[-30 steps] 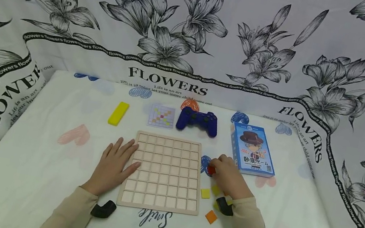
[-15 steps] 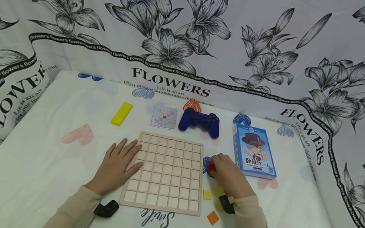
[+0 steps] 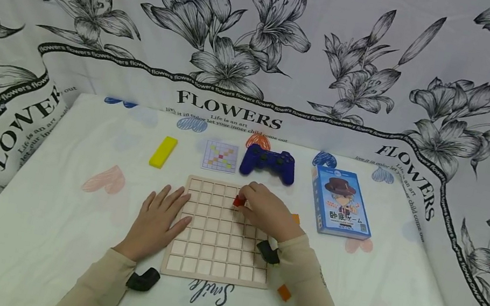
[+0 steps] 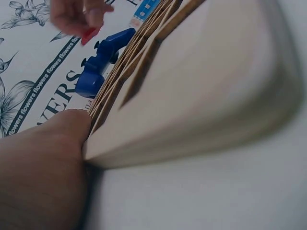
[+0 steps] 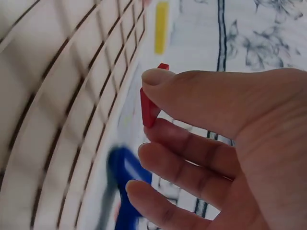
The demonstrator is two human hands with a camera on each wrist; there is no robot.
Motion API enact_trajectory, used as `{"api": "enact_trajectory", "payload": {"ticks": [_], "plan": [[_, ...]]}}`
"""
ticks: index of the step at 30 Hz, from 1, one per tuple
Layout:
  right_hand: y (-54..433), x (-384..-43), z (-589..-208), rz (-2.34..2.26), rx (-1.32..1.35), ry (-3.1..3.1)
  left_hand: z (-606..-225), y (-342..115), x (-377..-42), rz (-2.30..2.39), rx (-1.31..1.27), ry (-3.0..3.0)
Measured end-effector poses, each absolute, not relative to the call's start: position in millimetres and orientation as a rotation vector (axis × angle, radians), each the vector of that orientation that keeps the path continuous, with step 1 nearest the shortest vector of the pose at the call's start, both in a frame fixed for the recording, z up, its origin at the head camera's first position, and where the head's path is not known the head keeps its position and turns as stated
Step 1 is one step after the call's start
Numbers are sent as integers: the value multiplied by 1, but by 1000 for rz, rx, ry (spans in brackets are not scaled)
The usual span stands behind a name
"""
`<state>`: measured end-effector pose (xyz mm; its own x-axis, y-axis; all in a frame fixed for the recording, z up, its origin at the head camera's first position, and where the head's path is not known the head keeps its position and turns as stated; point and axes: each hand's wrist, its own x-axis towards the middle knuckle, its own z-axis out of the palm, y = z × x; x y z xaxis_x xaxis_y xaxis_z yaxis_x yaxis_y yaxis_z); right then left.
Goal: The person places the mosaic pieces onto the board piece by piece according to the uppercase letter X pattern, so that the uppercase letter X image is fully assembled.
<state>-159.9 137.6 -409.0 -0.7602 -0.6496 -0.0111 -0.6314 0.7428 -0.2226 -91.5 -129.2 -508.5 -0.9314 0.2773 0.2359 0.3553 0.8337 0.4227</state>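
From my remote feed, I see the right hand (image 3: 266, 212) over the far right part of a wooden grid board (image 3: 222, 236). Its grip is closed in a pinch: thumb and index finger grasp a red tile (image 3: 238, 201), while the right wrist view shows the other fingers loosely bent and apart from it. I see the tile held above the cells, clear of the grid.

The left hand (image 3: 159, 222) lies palm down at the board's left edge, fingers spread and fingertips touching the frame. I read that grip as released, with nothing in it.

The board lies flat on the cloth-covered bench (image 3: 41, 193). Beyond it I have a yellow block (image 3: 163, 152) on the left, then a small pattern card (image 3: 220, 156) and a dark blue game controller (image 3: 268, 164) just beside it. A blue box (image 3: 343, 203) with a hatted cartoon figure lies farther right. Near the board's lower right corner I see an orange tile (image 3: 284, 292); another orange piece (image 3: 295, 218) shows partly behind the right hand.
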Motion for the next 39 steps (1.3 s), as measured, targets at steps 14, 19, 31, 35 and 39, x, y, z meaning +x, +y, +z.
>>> {"api": "enact_trajectory", "payload": {"ticks": [14,19,31,35,39], "plan": [[74,-181,-428,-210,-1091,2744,-510,-129,-92,-700,-483,-2845],[67,-182,-430,-165,-1028,2748,-508,-129,-91,-702,-477,-2858],[60,-182,-431,-109,-1095,2747,-507,-128,-92,-725,-474,-2862],[60,-181,-430,-103,-1105,2751,-507,-127,-92,-722,-479,-2853],[60,-180,-429,-118,-1111,2748,-507,-128,-92,-718,-473,-2859]]}}
